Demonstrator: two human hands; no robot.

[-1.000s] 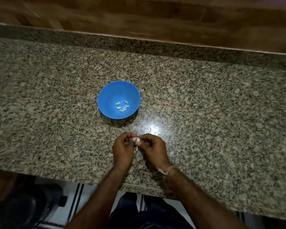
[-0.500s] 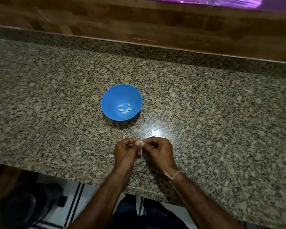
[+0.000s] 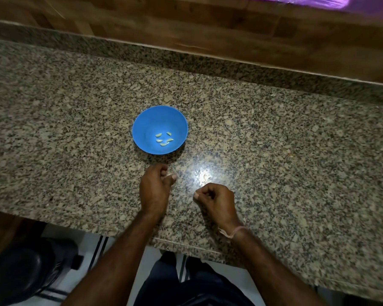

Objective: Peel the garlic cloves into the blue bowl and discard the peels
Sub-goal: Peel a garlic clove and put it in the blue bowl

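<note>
The bowl [image 3: 142,129] is rendered in plain bright blue, the peeled garlic cloves [image 3: 164,139] in pale yellow-green; the granite countertop [image 3: 274,151] is speckled beige, grey and black (one white glare patch).

Left hand [image 3: 154,187] and right hand [image 3: 217,200] are apart, fingers curled.

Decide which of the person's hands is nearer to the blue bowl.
Left. The left hand is just short of the blue bowl, on its near side; the right hand is further back toward the person and off to the right.
</note>
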